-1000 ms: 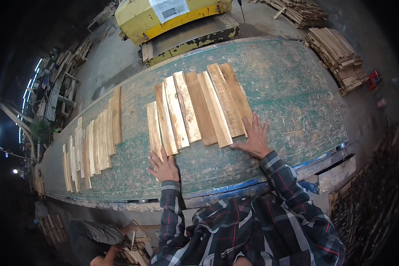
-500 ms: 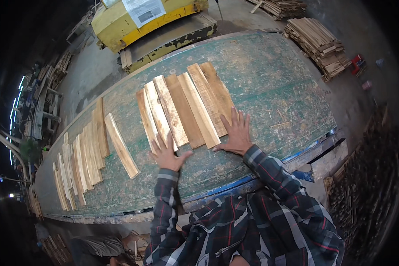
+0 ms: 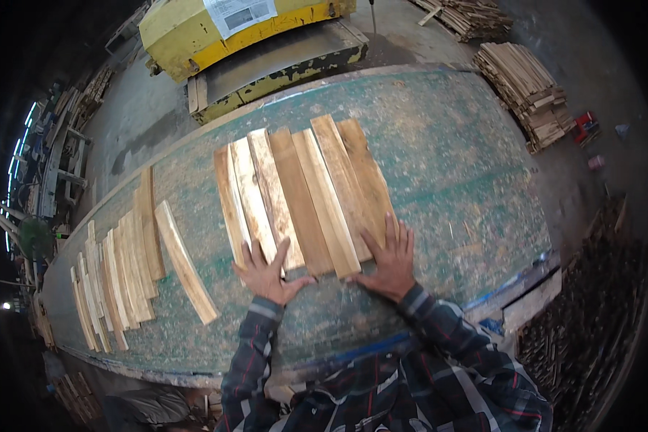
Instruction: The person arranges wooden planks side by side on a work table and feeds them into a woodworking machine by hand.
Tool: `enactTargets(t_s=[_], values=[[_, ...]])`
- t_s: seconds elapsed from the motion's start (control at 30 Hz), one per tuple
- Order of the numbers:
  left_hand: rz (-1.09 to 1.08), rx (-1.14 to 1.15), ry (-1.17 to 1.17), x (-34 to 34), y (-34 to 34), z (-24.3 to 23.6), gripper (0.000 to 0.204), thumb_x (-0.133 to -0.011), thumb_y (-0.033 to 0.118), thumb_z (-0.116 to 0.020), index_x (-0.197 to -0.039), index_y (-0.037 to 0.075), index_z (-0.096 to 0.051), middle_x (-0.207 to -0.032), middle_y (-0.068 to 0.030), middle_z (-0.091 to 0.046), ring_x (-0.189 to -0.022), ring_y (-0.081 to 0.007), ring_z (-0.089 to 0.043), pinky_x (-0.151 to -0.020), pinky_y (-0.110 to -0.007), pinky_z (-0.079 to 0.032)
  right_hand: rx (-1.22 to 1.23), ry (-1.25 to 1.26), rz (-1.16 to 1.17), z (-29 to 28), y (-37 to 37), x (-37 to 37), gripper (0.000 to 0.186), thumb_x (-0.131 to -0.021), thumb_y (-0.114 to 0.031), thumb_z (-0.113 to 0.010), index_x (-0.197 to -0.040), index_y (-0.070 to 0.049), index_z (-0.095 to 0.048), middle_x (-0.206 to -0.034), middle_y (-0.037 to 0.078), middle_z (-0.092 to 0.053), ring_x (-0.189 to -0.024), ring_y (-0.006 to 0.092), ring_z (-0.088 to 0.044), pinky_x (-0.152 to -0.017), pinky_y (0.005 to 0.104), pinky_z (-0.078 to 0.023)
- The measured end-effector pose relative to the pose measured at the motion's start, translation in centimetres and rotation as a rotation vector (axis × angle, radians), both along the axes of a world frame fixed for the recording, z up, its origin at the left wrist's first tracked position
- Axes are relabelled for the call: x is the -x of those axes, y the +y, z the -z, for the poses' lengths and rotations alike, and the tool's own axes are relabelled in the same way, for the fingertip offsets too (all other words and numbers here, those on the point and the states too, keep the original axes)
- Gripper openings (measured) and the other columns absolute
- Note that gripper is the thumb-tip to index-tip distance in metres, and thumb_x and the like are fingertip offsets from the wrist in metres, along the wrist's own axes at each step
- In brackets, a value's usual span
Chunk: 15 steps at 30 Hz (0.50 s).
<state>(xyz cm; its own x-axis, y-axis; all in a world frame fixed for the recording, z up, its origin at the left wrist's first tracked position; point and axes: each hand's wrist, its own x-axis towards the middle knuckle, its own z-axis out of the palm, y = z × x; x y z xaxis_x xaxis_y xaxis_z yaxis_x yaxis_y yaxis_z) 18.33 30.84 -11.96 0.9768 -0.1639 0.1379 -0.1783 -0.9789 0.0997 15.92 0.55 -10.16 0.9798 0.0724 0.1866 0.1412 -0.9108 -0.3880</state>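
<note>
Several wooden boards (image 3: pixel 302 194) lie side by side in a row on the worn green table (image 3: pixel 453 173). My left hand (image 3: pixel 270 273) is spread over the near ends of the leftmost boards, its thumb pointing along their lower edge. At the right end of the row, my right hand (image 3: pixel 392 263) rests with fingers apart on the near end of the last boards, its thumb by the end of a middle board. Neither hand grips anything. A single board (image 3: pixel 187 263) lies apart, left of my left hand.
Farther left on the table is another row of narrower boards (image 3: pixel 122 270). Beyond the far edge stands a yellow machine (image 3: pixel 245 43) with a flat bed. Stacks of wood strips (image 3: pixel 522 90) sit on the floor at the far right, near a red object (image 3: pixel 585 127).
My hands and the row of boards appear lower in the view. My left thumb has come in closer to the boards' near ends. Both hands remain spread at the row's two sides.
</note>
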Motion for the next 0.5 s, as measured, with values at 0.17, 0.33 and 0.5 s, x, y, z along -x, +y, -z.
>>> enactTargets(t_s=[0.17, 0.33, 0.5], values=[[0.007, 0.078, 0.064, -0.8, 1.0, -0.6, 0.102, -0.060, 0.098, -0.061, -0.146, 0.042, -0.060, -0.166, -0.0282, -0.025, -0.154, -0.0537, -0.015, -0.109, -0.082, 0.000, 0.016, 0.068, -0.030, -0.3, 0.5, -1.5, 0.101, -0.067, -0.079, -0.077, -0.150, -0.025, -0.055, -0.164, 0.034, -0.024, -0.147, 0.0630, -0.022, -0.116, 0.0720, -0.025], [0.022, 0.063, 0.082, -8.7, 0.3, -2.0, 0.105, -0.060, 0.097, -0.064, -0.144, 0.034, -0.064, -0.161, -0.0286, -0.028, -0.151, -0.0536, -0.019, -0.112, -0.075, -0.006, 0.049, 0.161, -0.052, -0.8, 0.1, -9.5, 0.101, -0.067, -0.078, -0.079, -0.150, -0.023, -0.055, -0.163, 0.039, -0.021, -0.147, 0.0643, -0.020, -0.115, 0.0728, -0.026], [-0.024, 0.097, 0.013, -36.4, 2.4, -2.3, 0.107, -0.066, 0.094, -0.062, -0.154, 0.034, -0.050, -0.163, -0.0305, -0.031, -0.153, -0.0530, -0.020, -0.112, -0.083, -0.010, 0.062, -0.127, -0.178, 0.5, 1.4, -37.9, 0.104, -0.073, -0.069, -0.079, -0.158, -0.019, -0.044, -0.165, 0.036, -0.021, -0.154, 0.0522, -0.019, -0.125, 0.0630, -0.017]])
